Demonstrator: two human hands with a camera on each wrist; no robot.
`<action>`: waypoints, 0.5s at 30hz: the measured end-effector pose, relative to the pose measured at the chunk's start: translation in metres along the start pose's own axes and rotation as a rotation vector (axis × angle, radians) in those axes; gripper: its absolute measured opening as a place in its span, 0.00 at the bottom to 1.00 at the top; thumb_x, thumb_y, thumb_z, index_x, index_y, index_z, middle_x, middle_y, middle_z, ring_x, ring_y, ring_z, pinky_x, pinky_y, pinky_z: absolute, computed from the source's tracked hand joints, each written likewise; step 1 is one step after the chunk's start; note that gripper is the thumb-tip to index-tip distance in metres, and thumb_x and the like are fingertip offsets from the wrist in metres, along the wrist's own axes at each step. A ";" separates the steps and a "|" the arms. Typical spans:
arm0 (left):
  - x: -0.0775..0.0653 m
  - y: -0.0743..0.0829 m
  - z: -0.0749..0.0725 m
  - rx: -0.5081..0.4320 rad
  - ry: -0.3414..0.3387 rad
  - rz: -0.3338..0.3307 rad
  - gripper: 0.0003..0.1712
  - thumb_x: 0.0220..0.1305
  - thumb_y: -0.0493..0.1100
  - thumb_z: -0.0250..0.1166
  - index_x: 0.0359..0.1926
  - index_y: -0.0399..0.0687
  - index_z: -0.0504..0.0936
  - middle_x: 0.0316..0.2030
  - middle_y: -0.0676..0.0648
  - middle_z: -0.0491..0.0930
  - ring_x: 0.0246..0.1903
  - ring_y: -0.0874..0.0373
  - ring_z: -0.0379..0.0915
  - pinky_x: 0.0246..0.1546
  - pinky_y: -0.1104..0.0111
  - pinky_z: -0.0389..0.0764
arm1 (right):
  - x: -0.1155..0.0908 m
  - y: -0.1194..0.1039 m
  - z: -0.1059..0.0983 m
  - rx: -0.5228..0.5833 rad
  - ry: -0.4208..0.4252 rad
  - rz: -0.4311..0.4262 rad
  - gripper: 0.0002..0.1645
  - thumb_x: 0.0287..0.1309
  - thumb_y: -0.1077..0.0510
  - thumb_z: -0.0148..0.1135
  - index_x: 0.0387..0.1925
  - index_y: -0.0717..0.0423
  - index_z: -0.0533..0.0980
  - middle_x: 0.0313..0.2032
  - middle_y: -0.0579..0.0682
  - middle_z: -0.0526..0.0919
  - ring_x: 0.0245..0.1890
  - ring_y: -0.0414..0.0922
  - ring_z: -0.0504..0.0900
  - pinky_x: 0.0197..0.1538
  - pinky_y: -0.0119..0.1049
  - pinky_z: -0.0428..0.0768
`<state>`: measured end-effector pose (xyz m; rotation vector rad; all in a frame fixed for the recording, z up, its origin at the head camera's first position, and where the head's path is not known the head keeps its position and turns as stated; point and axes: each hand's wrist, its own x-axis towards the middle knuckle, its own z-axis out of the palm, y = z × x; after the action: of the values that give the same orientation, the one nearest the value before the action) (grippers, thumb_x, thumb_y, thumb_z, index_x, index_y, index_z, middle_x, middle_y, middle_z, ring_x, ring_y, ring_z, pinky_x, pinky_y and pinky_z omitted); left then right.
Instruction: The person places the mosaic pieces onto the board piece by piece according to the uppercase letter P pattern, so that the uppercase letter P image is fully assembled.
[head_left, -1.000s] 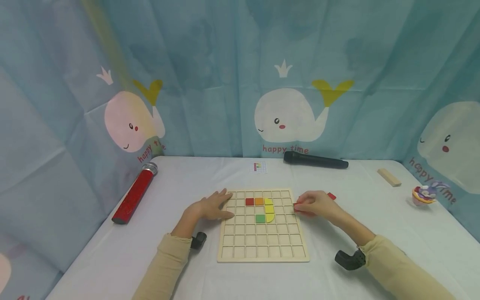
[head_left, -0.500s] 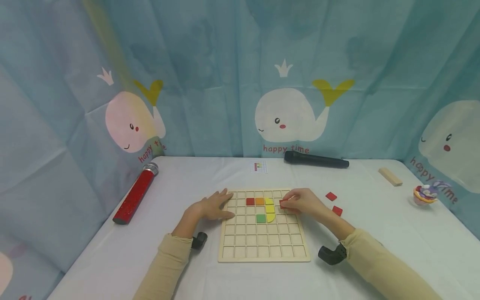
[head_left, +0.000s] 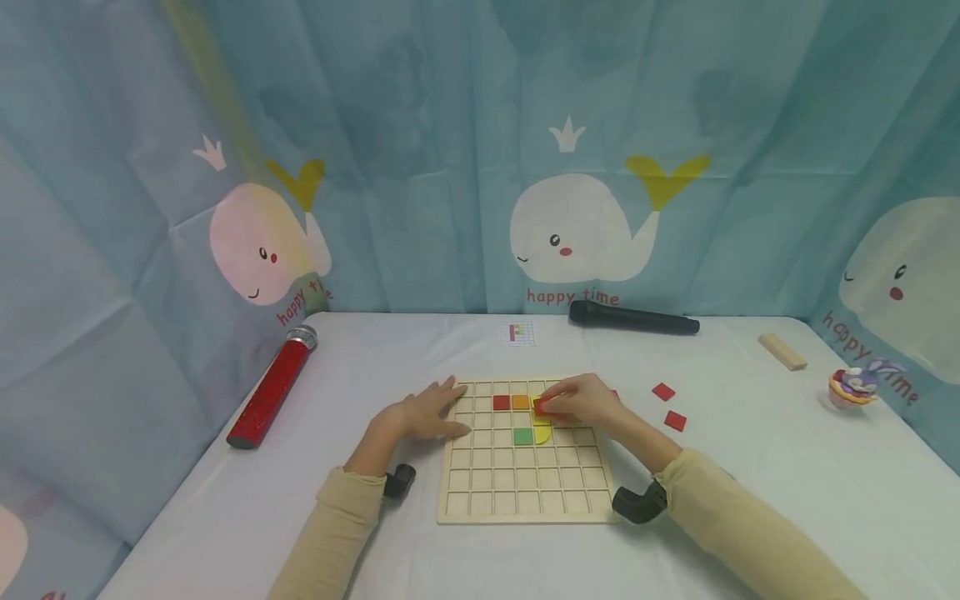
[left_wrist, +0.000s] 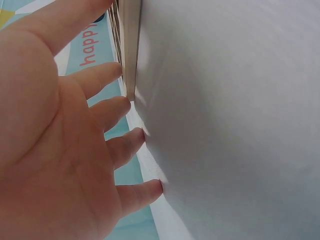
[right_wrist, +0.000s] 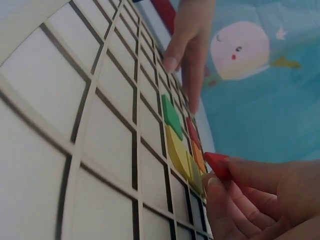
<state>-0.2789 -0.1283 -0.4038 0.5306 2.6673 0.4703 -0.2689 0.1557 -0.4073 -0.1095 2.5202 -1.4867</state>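
My right hand (head_left: 583, 400) pinches a red square tile (right_wrist: 219, 165) between thumb and finger, over the upper part of a wooden grid board (head_left: 525, 481). The tile looks raised off the grid, tilted, close to the yellow pieces (head_left: 542, 435), and the hand partly hides those. Left of them in the same row lie a red tile (head_left: 501, 403) and an orange tile (head_left: 521, 402); lower down sits a green tile (head_left: 522, 436). My left hand (head_left: 426, 412) rests with spread fingers at the board's left edge, thumb on the grid and some fingertips touching the table in the left wrist view.
Two loose red tiles (head_left: 675, 421) lie right of the board, and another red bit shows behind the right hand. A small pattern card (head_left: 518, 333) and a black microphone (head_left: 633, 319) lie behind. Farther out are a red microphone (head_left: 272, 392), a wooden block (head_left: 782, 352) and a bunny figurine (head_left: 855, 385).
My right hand has carried the pinched red tile leftward from the board's right edge to above the yellow pieces. The loose red tiles have come into view behind it. My left hand has stayed put.
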 end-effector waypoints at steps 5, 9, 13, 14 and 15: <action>0.000 0.001 0.000 0.003 -0.001 -0.010 0.44 0.63 0.59 0.61 0.73 0.47 0.55 0.73 0.40 0.45 0.71 0.42 0.37 0.65 0.41 0.44 | 0.001 -0.008 0.008 0.087 -0.028 0.044 0.13 0.51 0.61 0.72 0.39 0.62 0.83 0.31 0.52 0.82 0.26 0.41 0.82 0.33 0.33 0.82; -0.001 0.002 -0.001 0.004 -0.005 -0.013 0.44 0.64 0.59 0.61 0.73 0.47 0.55 0.73 0.40 0.45 0.71 0.42 0.37 0.65 0.41 0.44 | 0.003 -0.013 0.015 0.145 -0.061 0.056 0.12 0.52 0.63 0.71 0.39 0.63 0.82 0.32 0.55 0.81 0.26 0.42 0.82 0.34 0.33 0.83; -0.001 0.002 0.000 0.003 -0.003 -0.010 0.44 0.63 0.59 0.61 0.73 0.47 0.55 0.73 0.40 0.45 0.71 0.42 0.38 0.65 0.41 0.44 | 0.006 -0.015 0.021 0.151 -0.064 0.051 0.12 0.52 0.64 0.70 0.39 0.64 0.82 0.33 0.55 0.81 0.26 0.41 0.83 0.34 0.34 0.83; 0.000 0.002 0.000 0.002 -0.002 -0.010 0.44 0.63 0.59 0.61 0.73 0.47 0.55 0.73 0.40 0.45 0.71 0.42 0.38 0.65 0.41 0.44 | 0.006 -0.016 0.022 0.140 -0.062 0.048 0.12 0.52 0.63 0.70 0.39 0.64 0.82 0.33 0.54 0.81 0.25 0.41 0.82 0.34 0.34 0.83; 0.000 0.002 0.000 0.002 -0.002 -0.012 0.44 0.63 0.59 0.61 0.73 0.47 0.55 0.73 0.40 0.45 0.71 0.42 0.38 0.65 0.41 0.44 | 0.007 -0.016 0.024 0.126 -0.058 0.047 0.11 0.52 0.63 0.70 0.39 0.63 0.82 0.33 0.53 0.82 0.25 0.41 0.82 0.34 0.33 0.83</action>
<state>-0.2784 -0.1270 -0.4028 0.5154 2.6680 0.4638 -0.2715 0.1263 -0.4051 -0.0714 2.3610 -1.5953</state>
